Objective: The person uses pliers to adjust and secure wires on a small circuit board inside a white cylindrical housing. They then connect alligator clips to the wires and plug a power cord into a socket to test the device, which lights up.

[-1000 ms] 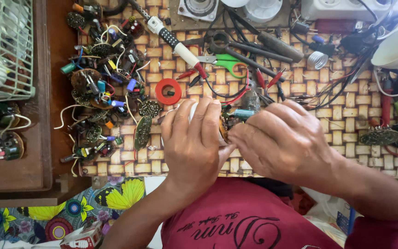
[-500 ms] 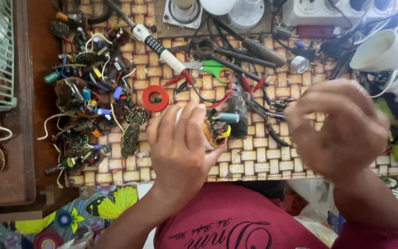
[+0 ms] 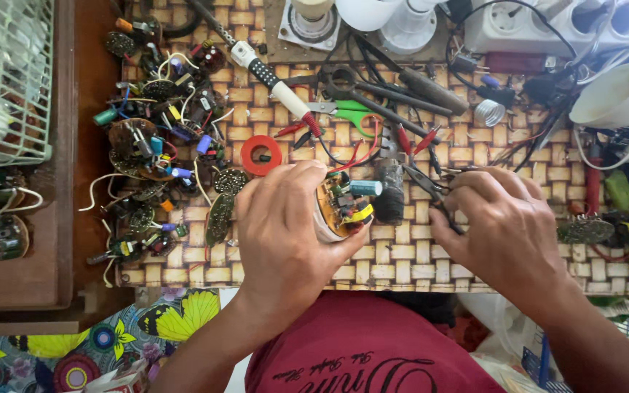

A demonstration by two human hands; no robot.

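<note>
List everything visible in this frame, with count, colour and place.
round circuit board: one, orange-brown with small parts, held in the left hand at mat centre
pliers: one, dark, under the right hand
red ring: one, red, above the left hand
soldering iron: one, white and black handle, upper centre
scissors: one, green handle, upper centre
loose circuit boards: a pile, count unclear, mixed colours, left of mat
woven mat: one, tan and brown, under everything
fan grille: one, pale green, far left
white cup: one, white, upper right
left hand: gripping the board
right hand: on the pliers
</note>
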